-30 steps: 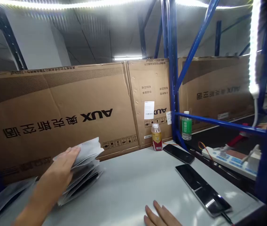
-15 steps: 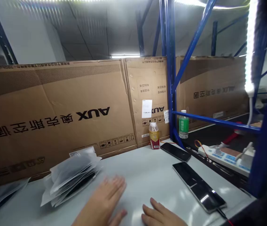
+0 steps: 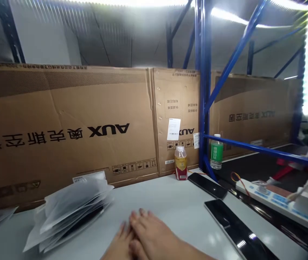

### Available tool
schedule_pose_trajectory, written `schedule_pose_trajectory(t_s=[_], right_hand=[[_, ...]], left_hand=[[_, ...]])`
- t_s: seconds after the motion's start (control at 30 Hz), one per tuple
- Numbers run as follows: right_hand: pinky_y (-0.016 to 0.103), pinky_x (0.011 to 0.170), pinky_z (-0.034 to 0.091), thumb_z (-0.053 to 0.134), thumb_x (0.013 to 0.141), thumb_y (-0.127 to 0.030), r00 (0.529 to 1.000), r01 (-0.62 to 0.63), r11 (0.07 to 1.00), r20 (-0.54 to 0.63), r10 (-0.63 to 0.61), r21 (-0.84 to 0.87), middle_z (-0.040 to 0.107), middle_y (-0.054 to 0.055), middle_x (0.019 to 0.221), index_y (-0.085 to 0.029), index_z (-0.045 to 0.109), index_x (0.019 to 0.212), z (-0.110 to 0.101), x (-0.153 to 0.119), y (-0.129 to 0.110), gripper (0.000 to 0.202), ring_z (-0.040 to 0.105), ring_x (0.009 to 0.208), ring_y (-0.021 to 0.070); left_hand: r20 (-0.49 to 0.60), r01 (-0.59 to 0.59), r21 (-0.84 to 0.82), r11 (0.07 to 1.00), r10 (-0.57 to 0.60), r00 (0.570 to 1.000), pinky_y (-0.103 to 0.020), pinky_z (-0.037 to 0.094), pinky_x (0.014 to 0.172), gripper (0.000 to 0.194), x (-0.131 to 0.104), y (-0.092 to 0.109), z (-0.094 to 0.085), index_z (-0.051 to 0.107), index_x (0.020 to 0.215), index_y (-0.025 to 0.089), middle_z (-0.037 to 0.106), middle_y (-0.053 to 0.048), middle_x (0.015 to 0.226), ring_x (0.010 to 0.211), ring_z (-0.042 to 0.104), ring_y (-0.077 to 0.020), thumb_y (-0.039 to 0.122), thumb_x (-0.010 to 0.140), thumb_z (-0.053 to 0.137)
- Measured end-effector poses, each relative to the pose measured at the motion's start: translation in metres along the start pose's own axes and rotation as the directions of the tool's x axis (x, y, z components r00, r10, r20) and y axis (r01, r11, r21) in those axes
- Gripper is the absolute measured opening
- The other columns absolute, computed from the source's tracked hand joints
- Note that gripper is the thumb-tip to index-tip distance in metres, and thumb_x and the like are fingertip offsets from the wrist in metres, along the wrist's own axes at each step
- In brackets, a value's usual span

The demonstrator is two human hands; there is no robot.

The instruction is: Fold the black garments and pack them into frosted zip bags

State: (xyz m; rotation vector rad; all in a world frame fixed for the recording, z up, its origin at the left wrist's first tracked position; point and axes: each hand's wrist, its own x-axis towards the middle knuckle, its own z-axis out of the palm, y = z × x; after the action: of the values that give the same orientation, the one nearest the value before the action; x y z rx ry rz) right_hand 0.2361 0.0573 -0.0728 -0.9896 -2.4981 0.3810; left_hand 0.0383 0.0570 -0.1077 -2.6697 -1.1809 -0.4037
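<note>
My right hand (image 3: pixel 158 233) lies across my left hand (image 3: pixel 119 245) above the white tabletop (image 3: pixel 148 196), low in the middle of the head view. The right hand's fingers are stretched out and hold nothing. Partly covered by it, the left hand shows extended fingertips and nothing visible in its grasp. To the left of both hands is a stack of frosted plastic sleeves (image 3: pixel 72 206) with something dark inside. A black phone (image 3: pixel 238 229) rests on the table to their right, apart from them.
Behind the table stand large cardboard boxes (image 3: pixel 69 108). A second phone (image 3: pixel 207 185) and a red-and-yellow bottle (image 3: pixel 181 164) are near the back. A blue rack post (image 3: pixel 204 90) rises there, with a green-labelled bottle (image 3: pixel 216 151) and a power strip (image 3: pixel 274 200) beyond it.
My hands were apart with fingers spread; they have come together, the right one now over the left. The view has shifted slightly. The sleeves, phones and bottles stay in place.
</note>
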Motion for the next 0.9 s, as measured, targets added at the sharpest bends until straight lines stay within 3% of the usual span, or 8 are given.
schedule_pose_trajectory(t_s=[0.13,0.3,0.47,0.53,0.6,0.7,0.8,0.9], right_hand=[[0.054,0.131,0.024,0.040,0.109,-0.042,0.994,-0.094,0.995,0.061,0.093,0.019,0.032,0.018,0.172,-0.007,0.034,0.166,-0.004,-0.014,-0.004,0.067,0.029,0.160,0.0387],[0.053,0.132,0.023,0.038,0.110,-0.036,0.982,-0.147,0.989,0.116,0.150,-0.035,0.028,0.018,0.173,-0.004,0.031,0.167,-0.007,-0.012,-0.018,0.065,0.024,0.161,0.0380],[0.053,0.132,0.023,0.044,0.107,-0.034,0.975,-0.168,0.984,0.138,0.176,-0.065,0.025,0.021,0.173,-0.001,0.031,0.165,-0.006,-0.013,-0.020,0.068,0.021,0.162,0.0384],[0.053,0.132,0.023,0.044,0.107,-0.035,0.972,-0.173,0.982,0.147,0.182,-0.070,0.025,0.020,0.172,-0.002,0.032,0.165,-0.008,-0.013,-0.020,0.068,0.022,0.162,0.0382],[0.053,0.132,0.023,0.044,0.108,-0.037,0.969,-0.175,0.982,0.162,0.185,-0.073,0.025,0.020,0.173,-0.003,0.032,0.165,-0.010,-0.013,-0.020,0.068,0.022,0.162,0.0377],[0.051,0.132,0.023,0.043,0.109,-0.042,0.964,-0.171,0.983,0.193,0.182,-0.072,0.024,0.019,0.173,-0.004,0.030,0.166,-0.015,-0.013,-0.019,0.070,0.022,0.162,0.0376],[0.052,0.133,0.022,0.044,0.108,-0.044,0.957,-0.172,0.982,0.225,0.185,-0.075,0.022,0.018,0.174,-0.005,0.030,0.167,-0.017,-0.013,-0.017,0.072,0.020,0.162,0.0381],[0.053,0.133,0.022,0.043,0.108,-0.045,0.949,-0.174,0.982,0.255,0.188,-0.075,0.020,0.019,0.174,-0.005,0.031,0.167,-0.017,-0.012,-0.016,0.072,0.019,0.162,0.0384]], left_hand=[[0.109,0.049,-0.082,0.995,-0.039,0.993,-0.056,0.047,0.122,0.074,-0.024,-0.014,-0.015,0.001,0.169,0.034,0.027,-0.006,0.172,0.155,0.040,-0.0377,0.050,0.110,0.043],[0.249,0.103,-0.168,0.980,-0.059,0.967,-0.062,0.027,0.130,0.066,-0.028,-0.009,-0.029,0.004,0.171,0.030,0.017,-0.006,0.175,0.162,0.024,-0.0335,0.051,0.114,0.029],[0.246,0.099,-0.205,0.974,-0.047,0.968,-0.060,0.024,0.131,0.068,-0.031,-0.003,-0.036,0.013,0.172,0.026,0.019,-0.009,0.175,0.163,0.021,-0.0329,0.054,0.113,0.034],[0.213,0.078,-0.209,0.975,-0.033,0.977,-0.058,0.029,0.130,0.069,-0.029,-0.003,-0.039,0.019,0.171,0.025,0.025,-0.010,0.174,0.161,0.027,-0.0336,0.053,0.112,0.040],[0.153,0.025,-0.197,0.980,0.006,0.988,-0.055,0.035,0.129,0.064,-0.024,-0.008,-0.048,0.036,0.167,0.026,0.043,-0.011,0.167,0.153,0.046,-0.0327,0.050,0.109,0.050],[-0.077,-0.039,-0.062,0.997,0.035,0.996,-0.048,0.044,0.125,0.038,-0.016,-0.033,-0.073,0.069,0.141,0.025,0.074,-0.008,0.137,0.129,0.069,-0.0256,0.029,0.109,0.049],[-0.371,0.107,0.183,0.977,-0.032,0.928,-0.050,0.049,0.117,0.035,-0.017,-0.076,-0.099,0.077,0.125,0.021,0.076,-0.008,0.133,0.135,0.065,-0.0299,0.026,0.110,0.045],[-0.406,0.197,0.313,0.929,-0.057,0.912,-0.055,0.053,0.109,0.036,-0.026,-0.114,-0.111,0.075,0.129,0.019,0.072,-0.011,0.139,0.135,0.064,-0.0385,0.039,0.107,0.055]])
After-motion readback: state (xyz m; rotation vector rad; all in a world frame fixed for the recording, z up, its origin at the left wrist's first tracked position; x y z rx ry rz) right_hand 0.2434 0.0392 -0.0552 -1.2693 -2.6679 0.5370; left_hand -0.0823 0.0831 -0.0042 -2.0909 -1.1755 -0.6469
